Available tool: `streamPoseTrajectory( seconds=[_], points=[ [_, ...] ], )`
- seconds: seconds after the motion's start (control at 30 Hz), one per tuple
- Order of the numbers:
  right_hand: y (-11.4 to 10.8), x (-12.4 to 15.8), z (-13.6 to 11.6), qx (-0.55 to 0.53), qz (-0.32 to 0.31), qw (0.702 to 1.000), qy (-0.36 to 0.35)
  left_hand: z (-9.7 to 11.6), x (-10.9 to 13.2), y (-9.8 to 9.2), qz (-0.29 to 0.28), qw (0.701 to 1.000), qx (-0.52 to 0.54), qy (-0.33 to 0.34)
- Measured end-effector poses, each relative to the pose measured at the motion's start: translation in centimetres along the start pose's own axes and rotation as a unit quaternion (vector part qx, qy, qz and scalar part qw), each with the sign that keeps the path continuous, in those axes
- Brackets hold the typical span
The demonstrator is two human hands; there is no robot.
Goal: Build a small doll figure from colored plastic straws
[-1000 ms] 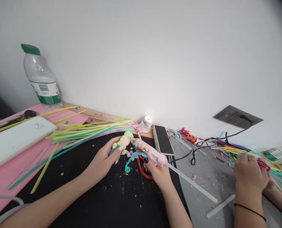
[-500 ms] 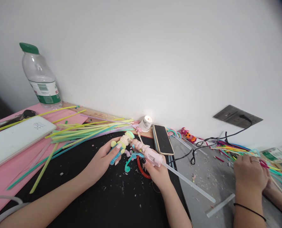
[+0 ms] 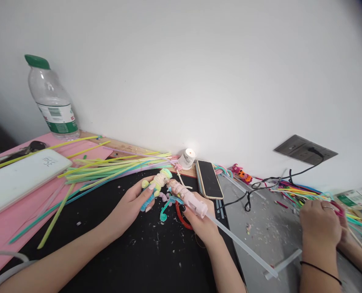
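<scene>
My left hand [image 3: 133, 205] is closed around a small fuzzy pipe-cleaner doll [image 3: 160, 180] in cream, yellow and blue. In my right hand [image 3: 205, 226] is a pale pink hot glue gun [image 3: 191, 199], its nozzle touching or nearly touching the doll's side. A long translucent glue stick [image 3: 244, 245] sticks out of the gun's rear toward the lower right. Under the gun lies a teal pipe-cleaner curl [image 3: 163, 211], next to a red loop-shaped handle [image 3: 184, 219] partly hidden by my right hand.
Loose pipe cleaners [image 3: 116, 169] lie at the left, near a white power bank [image 3: 25, 179] and a bottle [image 3: 54, 101]. A paper cup [image 3: 187, 158] and phone [image 3: 209, 180] stand behind my hands. At right, another person's hands [image 3: 321, 224] work beside a black cable [image 3: 248, 199].
The glue gun has tilted slightly, so the glue stick's far end has dropped and now crosses the loose stick on the table. My left hand and the doll have barely shifted.
</scene>
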State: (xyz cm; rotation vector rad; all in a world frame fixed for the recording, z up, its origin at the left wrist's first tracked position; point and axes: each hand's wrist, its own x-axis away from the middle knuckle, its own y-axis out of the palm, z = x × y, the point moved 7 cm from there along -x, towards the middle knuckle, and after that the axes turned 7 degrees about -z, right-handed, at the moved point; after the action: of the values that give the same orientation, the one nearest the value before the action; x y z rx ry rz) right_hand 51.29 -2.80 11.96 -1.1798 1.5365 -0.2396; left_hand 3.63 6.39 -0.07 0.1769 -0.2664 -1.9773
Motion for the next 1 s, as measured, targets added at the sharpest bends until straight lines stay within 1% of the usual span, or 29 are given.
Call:
streamPoseTrajectory(
  seconds=[0.03,0.1,0.17,0.23,0.3,0.43,0.53,0.63,0.7,0.77,0.9,1.0],
  points=[
    [-0.5,0.5,0.5,0.06,0.048,0.997,-0.002,0.0,0.0,0.0,0.0,1.0,0.002,0.002],
    [-1.1,1.4,0.8,0.144,0.109,0.984,-0.011,-0.1,0.0,-0.1,0.001,1.0,0.006,0.002],
    [-1.2,1.8,0.7,0.172,0.118,0.978,-0.023,0.1,0.0,-0.1,0.004,1.0,0.009,0.003],
    [-1.3,1.9,0.6,0.177,0.12,0.976,-0.03,0.3,0.1,0.0,0.005,1.0,0.001,0.002],
    [-1.4,2.0,0.8,0.183,0.116,0.976,-0.018,0.5,0.2,0.0,0.005,1.0,-0.019,-0.002],
    [-1.6,2.3,2.7,0.211,0.093,0.972,0.044,0.8,0.2,0.0,0.001,0.998,-0.055,0.003],
    [-1.7,2.5,3.6,0.222,0.084,0.97,0.052,0.8,0.2,0.1,-0.003,0.998,-0.06,0.003],
    [-1.5,2.4,3.9,0.268,0.063,0.959,0.064,0.7,0.3,0.1,0.0,0.998,-0.056,0.003],
    [-1.2,2.3,4.0,0.311,0.037,0.945,0.097,0.6,0.3,0.0,0.001,0.998,-0.057,0.004],
    [-0.9,2.2,3.9,0.329,0.017,0.936,0.121,0.6,0.3,0.0,0.001,0.998,-0.06,0.004],
    [-0.7,2.4,3.7,0.315,0.019,0.938,0.142,0.7,0.4,-0.1,0.003,0.997,-0.082,0.009],
    [-0.7,2.6,3.9,0.302,0.016,0.941,0.152,0.7,0.4,-0.6,0.018,0.99,-0.141,0.015]
  ],
)
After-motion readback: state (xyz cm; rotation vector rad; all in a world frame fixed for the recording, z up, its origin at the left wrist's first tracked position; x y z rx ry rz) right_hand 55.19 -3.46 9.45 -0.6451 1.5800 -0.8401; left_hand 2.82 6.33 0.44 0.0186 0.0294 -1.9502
